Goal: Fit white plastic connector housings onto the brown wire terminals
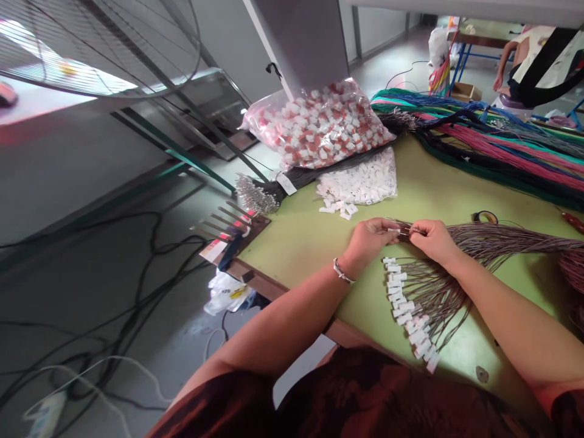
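My left hand [370, 242] pinches a small white plastic connector [395, 232] between thumb and fingers. Just to its right, my right hand [433, 241] is closed on the end of a brown wire [409, 230], and the two hands nearly touch. Under and beyond my right hand runs a long bundle of brown wires [506, 238]. Below the hands, a fanned row of white connectors [404, 307] lies on the table, each on the end of a brown wire. My fingers partly hide where connector and wire meet.
A bag of white and orange-brown connectors [319, 128] lies at the back, with a bag of white connectors [365, 176] before it. Coloured wire bundles [493, 140] cover the back right. A pronged metal rack [228, 225] sits at the table's left corner. Another person [524, 61] is far right.
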Tool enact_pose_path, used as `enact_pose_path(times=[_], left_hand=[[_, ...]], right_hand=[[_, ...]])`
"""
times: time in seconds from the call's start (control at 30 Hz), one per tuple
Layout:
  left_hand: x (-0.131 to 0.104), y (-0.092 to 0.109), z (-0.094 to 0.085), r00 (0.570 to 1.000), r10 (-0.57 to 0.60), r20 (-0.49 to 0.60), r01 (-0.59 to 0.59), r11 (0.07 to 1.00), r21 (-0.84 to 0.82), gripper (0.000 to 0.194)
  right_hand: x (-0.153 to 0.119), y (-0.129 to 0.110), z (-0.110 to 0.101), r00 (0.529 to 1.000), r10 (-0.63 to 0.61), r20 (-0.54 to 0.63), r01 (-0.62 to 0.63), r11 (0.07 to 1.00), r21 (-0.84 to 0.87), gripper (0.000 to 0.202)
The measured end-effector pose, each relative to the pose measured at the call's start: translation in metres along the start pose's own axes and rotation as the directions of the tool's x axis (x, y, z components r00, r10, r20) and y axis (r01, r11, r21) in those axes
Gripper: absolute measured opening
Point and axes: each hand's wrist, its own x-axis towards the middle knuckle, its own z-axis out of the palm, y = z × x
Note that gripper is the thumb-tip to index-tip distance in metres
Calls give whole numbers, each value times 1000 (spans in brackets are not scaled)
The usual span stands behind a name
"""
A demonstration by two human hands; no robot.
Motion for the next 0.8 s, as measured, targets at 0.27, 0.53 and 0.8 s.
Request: enact_pose_path(times=[0.27,0.53,0.8], left_hand=[[1,-4,0,999,12,33,-11,1000,-18,22],[-2,-9,2,952,296,82,-307,910,277,8],[-3,-9,12,978,207,36,-209,974,87,13]], right_hand=[[0,1,1,1000,20,-10,-19,1000,24,15],[1,0,0,999,21,50,-24,997,71,20],[2,-2,-1,999,35,41,-39,995,93,18]])
